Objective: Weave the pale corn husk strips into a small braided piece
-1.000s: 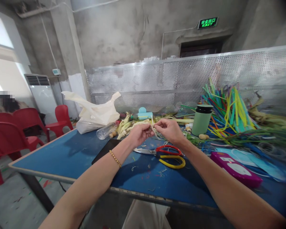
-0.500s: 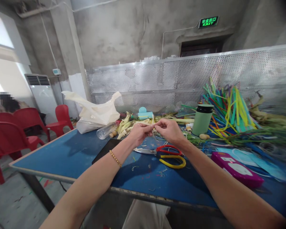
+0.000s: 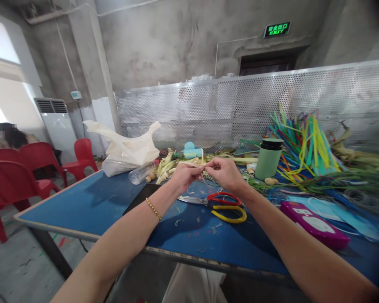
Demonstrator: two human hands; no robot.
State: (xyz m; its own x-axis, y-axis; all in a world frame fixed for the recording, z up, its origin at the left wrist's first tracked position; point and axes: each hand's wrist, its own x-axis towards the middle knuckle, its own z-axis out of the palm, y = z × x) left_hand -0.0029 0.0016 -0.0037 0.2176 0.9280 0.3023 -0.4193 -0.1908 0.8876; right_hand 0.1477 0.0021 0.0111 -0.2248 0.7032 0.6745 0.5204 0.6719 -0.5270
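Above the table, my left hand and my right hand meet fingertip to fingertip, both pinched closed. Between them is a thin pale strip, one end standing up and another hanging below the fingers. It looks like dried plant fibre; the exact point of grip is hidden by the fingers. Under the hands lie scissors with one red and one yellow handle, among small fibre scraps. Pale husks lie just beyond my left hand.
On the blue table are a white plastic bag, a clear bottle, a dark flat object, a green thermos, colourful strips, a purple power strip and blue masks. Red chairs stand left, near a person.
Both hands stay in nearly the same place, still pinching the strip. Its hanging end has shifted slightly below the fingers. The other things have not moved.
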